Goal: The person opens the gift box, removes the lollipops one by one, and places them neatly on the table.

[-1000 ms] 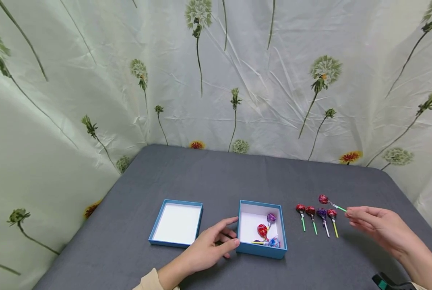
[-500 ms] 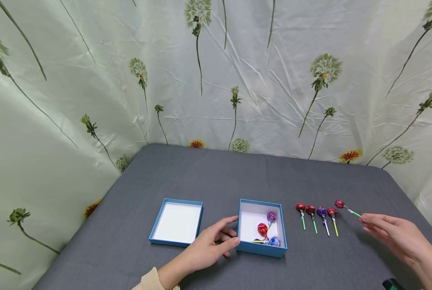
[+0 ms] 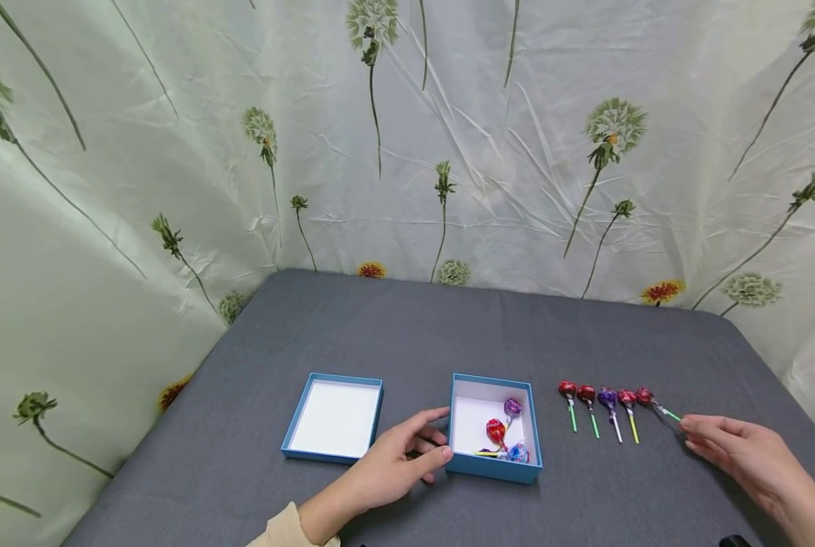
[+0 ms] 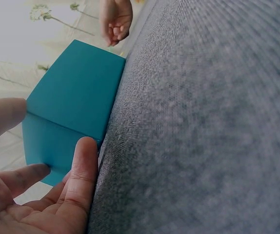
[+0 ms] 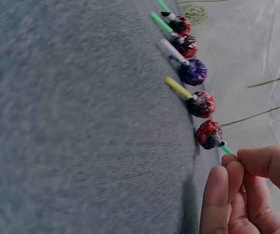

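Observation:
My right hand (image 3: pixel 749 463) pinches the green stick of a red-wrapped lollipop (image 3: pixel 644 396) between thumb and fingers. In the right wrist view, that lollipop's head (image 5: pixel 210 134) is at the near end of a row, close beside a red lollipop with a yellow stick (image 5: pixel 202 104). A purple lollipop with a white stick (image 3: pixel 608 397) and two red ones with green sticks continue the row to the left. My left hand (image 3: pixel 396 460) touches the left side and near corner of a blue open box (image 3: pixel 496 470), fingertips against its wall (image 4: pixel 76 87).
Inside the box lie a red lollipop (image 3: pixel 495 431), a purple one (image 3: pixel 513 408) and a blue-wrapped one (image 3: pixel 518 453), with another partly hidden. A blue-rimmed lid (image 3: pixel 333 420), white inside, lies left of the box. A floral curtain (image 3: pixel 489 152) hangs behind the grey table (image 3: pixel 407 327).
My right hand has moved right, then lowered the red lollipop toward the table at the row's right end. The left hand and box have stayed put.

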Available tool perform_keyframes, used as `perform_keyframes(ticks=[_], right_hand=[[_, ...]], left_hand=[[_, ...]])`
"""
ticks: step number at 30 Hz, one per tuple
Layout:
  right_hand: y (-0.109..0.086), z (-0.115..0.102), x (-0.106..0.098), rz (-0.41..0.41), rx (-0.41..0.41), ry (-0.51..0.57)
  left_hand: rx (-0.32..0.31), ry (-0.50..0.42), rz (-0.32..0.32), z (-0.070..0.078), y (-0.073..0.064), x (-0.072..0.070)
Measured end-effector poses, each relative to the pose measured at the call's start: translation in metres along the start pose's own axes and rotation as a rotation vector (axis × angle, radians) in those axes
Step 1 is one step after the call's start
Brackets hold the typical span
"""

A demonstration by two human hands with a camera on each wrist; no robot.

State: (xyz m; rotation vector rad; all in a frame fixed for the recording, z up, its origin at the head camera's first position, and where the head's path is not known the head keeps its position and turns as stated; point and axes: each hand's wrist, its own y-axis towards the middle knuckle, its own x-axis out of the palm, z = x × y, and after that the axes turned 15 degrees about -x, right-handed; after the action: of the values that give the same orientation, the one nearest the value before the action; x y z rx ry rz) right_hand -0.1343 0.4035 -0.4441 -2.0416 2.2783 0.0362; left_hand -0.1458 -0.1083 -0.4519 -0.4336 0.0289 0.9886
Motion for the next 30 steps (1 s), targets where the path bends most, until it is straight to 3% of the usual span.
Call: perform_keyframes(ticks=[11, 17, 23, 30], right_hand=[[-0.004, -0.009, 0.008, -0.111, 0.015, -0.486], [-0.003, -0.015, 0.014, -0.132, 0.037, -0.587], [-0.005, -0.017, 0.020, -0.153, 0.013, -0.626], [-0.001, -0.019, 0.022, -0.198, 0.038, -0.702]], left_hand=[[0.010, -0.008, -0.005, 0.000, 0.000, 0.001], [0.011, -0.014, -0.005, -0.001, 0.000, 0.001], [0.009, -0.012, -0.004, -0.001, 0.000, 0.001], [0.004, -0.005, 0.000, 0.000, 0.000, 0.001]])
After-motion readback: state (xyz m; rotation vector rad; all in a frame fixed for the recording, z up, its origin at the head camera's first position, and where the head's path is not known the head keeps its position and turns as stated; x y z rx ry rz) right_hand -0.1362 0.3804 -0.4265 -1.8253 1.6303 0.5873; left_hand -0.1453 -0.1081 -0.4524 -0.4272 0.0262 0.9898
